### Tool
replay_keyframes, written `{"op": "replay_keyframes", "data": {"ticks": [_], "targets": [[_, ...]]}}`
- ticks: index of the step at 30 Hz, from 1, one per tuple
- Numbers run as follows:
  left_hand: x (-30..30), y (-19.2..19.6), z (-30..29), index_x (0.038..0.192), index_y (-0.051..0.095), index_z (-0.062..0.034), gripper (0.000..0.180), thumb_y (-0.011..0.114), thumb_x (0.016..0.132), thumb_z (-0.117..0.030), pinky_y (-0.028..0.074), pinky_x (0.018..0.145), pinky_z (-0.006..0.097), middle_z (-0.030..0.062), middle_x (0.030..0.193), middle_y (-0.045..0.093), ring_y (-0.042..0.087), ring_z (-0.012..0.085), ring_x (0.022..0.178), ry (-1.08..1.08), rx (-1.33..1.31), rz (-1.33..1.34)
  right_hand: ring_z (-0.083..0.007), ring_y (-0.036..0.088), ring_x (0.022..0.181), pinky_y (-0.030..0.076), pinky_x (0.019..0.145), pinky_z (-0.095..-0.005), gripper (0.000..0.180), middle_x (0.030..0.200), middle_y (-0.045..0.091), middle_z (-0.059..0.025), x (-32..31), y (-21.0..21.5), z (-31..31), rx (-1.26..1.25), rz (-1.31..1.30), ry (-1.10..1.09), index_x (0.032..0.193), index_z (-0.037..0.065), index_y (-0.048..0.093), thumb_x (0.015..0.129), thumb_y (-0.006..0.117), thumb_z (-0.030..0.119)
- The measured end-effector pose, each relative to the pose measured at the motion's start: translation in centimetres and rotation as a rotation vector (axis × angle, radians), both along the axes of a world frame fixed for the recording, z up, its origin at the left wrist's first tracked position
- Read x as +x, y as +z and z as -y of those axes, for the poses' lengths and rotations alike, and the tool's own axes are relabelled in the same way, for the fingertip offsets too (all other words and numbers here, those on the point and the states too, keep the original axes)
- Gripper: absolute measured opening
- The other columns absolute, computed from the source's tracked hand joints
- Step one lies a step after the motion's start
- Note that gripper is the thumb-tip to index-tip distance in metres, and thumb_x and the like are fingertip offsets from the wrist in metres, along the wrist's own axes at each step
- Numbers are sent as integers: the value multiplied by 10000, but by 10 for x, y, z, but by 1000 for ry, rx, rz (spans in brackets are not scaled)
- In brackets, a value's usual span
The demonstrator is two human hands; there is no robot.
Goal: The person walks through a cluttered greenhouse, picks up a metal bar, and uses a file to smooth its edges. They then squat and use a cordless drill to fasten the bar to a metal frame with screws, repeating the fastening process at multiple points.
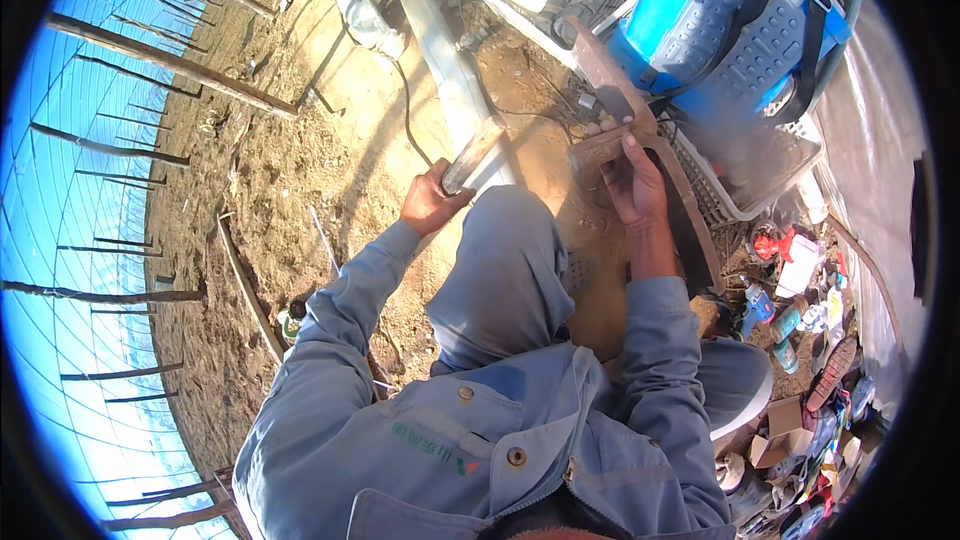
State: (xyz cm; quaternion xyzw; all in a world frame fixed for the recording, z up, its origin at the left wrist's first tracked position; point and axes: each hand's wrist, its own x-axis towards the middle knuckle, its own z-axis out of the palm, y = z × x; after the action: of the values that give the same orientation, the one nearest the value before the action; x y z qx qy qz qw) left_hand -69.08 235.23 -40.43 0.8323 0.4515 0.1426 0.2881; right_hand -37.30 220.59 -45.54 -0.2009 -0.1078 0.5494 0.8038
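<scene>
Bare brown soil (270, 170) fills the ground from the centre out to 9 o'clock, edged on the far left by the curved ribs of a greenhouse roof (70, 190) against blue sky. At 1 o'clock stands a big blue backpack sprayer (715, 20) with grey padding and black straps, resting against a white plastic crate (770, 175). A long pale metal channel (450, 70) runs from 12 o'clock down toward the centre. The person sits low, in a blue-grey work jacket (450, 430), one knee raised in the middle of the view.

A long rusty metal blade (625, 105) slants from about 12 o'clock down to 3 o'clock, crossing in front of the sprayer. The right hand (632, 180) lies on it just right of centre, its grip pressed around the blade's edge with the fingers curled over the top. The left hand (432, 202), just left of centre, has its grip closed on a flat, greyish block-like bar (472, 155) whose far end points up toward the blade without clearly touching it.

At 4 o'clock lies a litter of small bottles and cartons (800, 310) on the ground.
</scene>
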Motion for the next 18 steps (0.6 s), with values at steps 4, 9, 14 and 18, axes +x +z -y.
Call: {"op": "replay_keyframes", "data": {"ticks": [4, 9, 14, 18], "targets": [[-21, 52, 25, 1035, 651, -9, 435, 867, 816, -315, 562, 699, 388, 188, 780, 718, 731, 260, 729, 10, 76, 20, -295, 623, 1317, 485, 1122, -410, 400, 1342, 677, -151, -3, 67, -6, 114, 52, -36, 1369, -37, 592, 1063, 622, 220], [-47, 98, 71, 971, 674, -33, 334, 866, 818, -259, 585, 655, 417, 178, 763, 723, 736, 352, 698, 61, 353, 125, -284, 647, 1279, 502, 1101, -437, 337, 1285, 709, -166, -4, 126, -6, 122, 269, 61, 1302, -28, 639, 1064, 614, 210], [-72, 127, 123, 993, 574, -58, 293, 777, 824, -184, 530, 646, 489, 170, 806, 654, 685, 397, 758, 223, 587, 155, -326, 651, 1274, 512, 1114, -485, 349, 1294, 701, -166, 5, 125, -16, 50, 403, 297, 1338, 52, 588, 1026, 603, 207], [-84, 137, 161, 946, 555, -92, 322, 777, 736, -195, 518, 607, 494, 135, 752, 646, 675, 390, 708, 203, 615, 205, -303, 658, 1207, 534, 1065, -474, 372, 1292, 697, -157, -11, 53, -33, -33, 303, 460, 1305, 0, 625, 1000, 627, 214]]}}
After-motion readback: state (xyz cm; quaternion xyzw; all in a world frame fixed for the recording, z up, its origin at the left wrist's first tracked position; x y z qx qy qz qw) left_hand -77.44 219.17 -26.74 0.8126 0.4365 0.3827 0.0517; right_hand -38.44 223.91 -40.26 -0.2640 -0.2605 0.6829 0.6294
